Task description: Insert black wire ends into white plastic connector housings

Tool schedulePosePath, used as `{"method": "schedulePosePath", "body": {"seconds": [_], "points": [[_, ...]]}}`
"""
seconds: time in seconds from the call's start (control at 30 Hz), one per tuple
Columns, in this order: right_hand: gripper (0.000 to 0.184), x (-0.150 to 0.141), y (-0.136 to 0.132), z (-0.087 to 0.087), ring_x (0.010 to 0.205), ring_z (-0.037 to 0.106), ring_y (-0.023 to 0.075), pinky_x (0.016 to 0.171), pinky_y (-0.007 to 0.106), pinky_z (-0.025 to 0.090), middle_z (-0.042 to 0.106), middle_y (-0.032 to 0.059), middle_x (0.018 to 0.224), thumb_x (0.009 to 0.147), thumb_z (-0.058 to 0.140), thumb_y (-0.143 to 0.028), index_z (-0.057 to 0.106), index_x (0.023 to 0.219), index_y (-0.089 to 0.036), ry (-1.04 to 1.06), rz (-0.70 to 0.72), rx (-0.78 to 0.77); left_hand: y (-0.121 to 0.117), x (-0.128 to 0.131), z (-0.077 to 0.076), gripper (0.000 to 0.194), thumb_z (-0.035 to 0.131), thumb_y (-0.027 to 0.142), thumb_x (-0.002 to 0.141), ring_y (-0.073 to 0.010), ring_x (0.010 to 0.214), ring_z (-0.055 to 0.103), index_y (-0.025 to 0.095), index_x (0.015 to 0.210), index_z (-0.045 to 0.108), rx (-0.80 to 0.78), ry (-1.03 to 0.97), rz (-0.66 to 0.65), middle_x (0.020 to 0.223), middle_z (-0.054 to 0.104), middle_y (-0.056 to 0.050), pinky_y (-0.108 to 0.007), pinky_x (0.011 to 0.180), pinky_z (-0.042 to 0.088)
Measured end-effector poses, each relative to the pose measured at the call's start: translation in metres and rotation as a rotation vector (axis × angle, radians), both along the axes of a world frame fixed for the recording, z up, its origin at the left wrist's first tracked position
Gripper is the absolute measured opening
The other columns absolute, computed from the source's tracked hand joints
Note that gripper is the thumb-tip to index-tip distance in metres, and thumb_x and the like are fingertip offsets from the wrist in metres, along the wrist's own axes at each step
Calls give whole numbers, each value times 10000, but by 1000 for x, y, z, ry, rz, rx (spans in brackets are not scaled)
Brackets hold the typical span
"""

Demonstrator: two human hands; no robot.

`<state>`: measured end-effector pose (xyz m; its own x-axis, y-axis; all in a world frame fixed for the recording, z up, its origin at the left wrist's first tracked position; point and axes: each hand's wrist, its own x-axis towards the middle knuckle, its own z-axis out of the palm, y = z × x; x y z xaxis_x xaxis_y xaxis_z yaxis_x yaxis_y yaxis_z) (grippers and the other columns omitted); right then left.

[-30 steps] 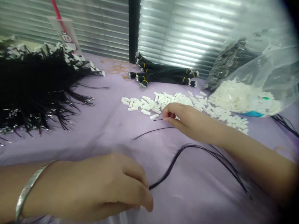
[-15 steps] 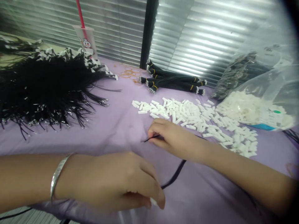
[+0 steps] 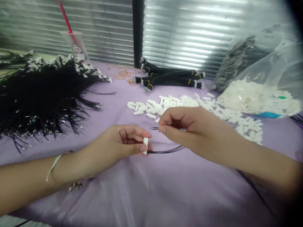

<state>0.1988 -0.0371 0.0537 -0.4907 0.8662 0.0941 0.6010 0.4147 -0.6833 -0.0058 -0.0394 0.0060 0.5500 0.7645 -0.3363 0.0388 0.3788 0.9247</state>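
My left hand [image 3: 120, 143] pinches a small white connector housing [image 3: 145, 145] between thumb and fingers, with thin black wires [image 3: 165, 150] running out of it to the right. My right hand [image 3: 187, 124] is closed in a pinch on a single black wire [image 3: 153, 128] whose metal tip points left, a little above and to the right of the housing. Both hands hover just above the purple tablecloth [image 3: 142, 189]. A scatter of loose white housings [image 3: 165, 104] lies right behind my right hand.
A big heap of black wires [image 3: 40, 97] fills the left side. Bundled black wires [image 3: 168, 78] lie by the blinds. A clear bag of white housings [image 3: 258, 97] and a bag of dark parts [image 3: 236, 60] sit at the right. A cup with a red straw [image 3: 74, 47] stands at the back.
My left hand rose from the table's near edge with the white housing and its wires. My right hand lifted a single wire off the cloth and brought it toward the housing.
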Motion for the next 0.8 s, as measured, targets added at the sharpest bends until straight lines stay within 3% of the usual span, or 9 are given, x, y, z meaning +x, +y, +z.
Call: {"method": "schedulePosePath", "body": {"seconds": [0.23,0.8], "points": [[182,-3,1,-12,440,404,51,390,174,285,470,-51,503,775,513,-172,539,595,-177,-91,45,-13,2,1,2,153,717,187,714,-101,760,624,176,850,646,-73,-38,85,823,684,4,-196,731,494],[193,-3,3,-17,452,399,56,379,187,272,474,-60,512,801,487,-215,531,614,-191,-142,33,-67,2,1,4,123,710,143,718,-75,734,619,179,822,655,-139,-83,85,792,690,21,-171,719,474]]}}
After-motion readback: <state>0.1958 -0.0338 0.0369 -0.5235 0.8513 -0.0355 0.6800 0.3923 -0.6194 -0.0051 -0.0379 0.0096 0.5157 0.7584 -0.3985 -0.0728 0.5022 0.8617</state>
